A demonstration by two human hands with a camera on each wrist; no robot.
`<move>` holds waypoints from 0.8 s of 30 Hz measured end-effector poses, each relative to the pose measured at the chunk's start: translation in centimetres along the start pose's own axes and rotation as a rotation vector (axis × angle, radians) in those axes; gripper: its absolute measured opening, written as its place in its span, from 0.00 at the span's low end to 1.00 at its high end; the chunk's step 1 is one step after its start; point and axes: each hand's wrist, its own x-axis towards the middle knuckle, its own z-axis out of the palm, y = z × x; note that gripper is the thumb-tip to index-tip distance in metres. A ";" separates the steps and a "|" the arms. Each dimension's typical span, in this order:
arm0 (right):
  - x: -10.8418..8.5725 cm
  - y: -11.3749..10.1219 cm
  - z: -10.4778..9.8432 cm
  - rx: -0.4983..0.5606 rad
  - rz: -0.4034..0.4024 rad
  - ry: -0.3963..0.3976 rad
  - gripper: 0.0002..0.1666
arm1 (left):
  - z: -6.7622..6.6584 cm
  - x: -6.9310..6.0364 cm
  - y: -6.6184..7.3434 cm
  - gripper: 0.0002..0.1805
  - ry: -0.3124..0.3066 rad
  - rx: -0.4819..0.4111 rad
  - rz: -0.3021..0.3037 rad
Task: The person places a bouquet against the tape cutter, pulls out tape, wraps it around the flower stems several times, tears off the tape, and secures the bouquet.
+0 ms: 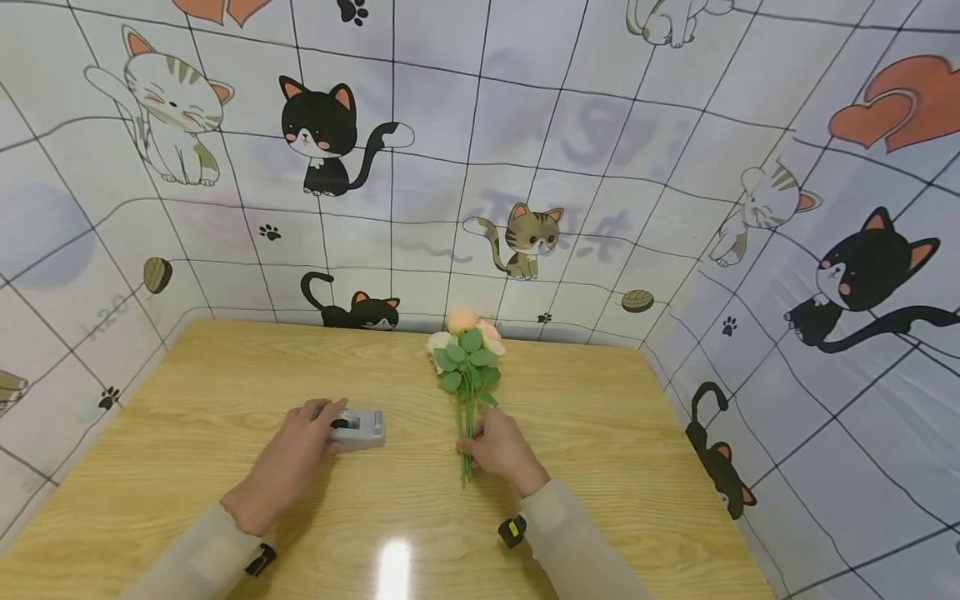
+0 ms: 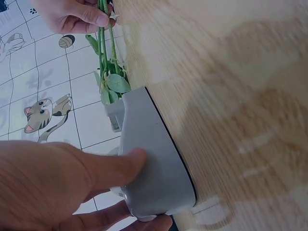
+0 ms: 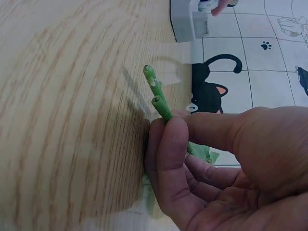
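Flowers (image 1: 481,357), mid-frame | right hand (image 1: 504,446): pinching stems (image 1: 467,412), count unclear | left hand (image 1: 300,437): gripping grey tape dispenser (image 1: 364,429), left of centre

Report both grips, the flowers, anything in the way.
Left grip holding dispenser. Right grip pinching stems. Flowers lying blooms toward wall. No object visible between dispenser and flowers.

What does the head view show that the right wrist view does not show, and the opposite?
Only the head view shows the round peach-coloured blossoms and beige cloth sleeves.

Only the right wrist view shows the cut faces of two green stem ends.

Both show the right hand pinching the thin green stems, the light grey tape dispenser, some of the left hand and the yellowish wooden table.
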 end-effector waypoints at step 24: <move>-1.4 -1.4 -0.6 -0.160 -0.190 0.148 0.24 | 0.6 1.6 0.3 0.30 0.027 -0.038 0.058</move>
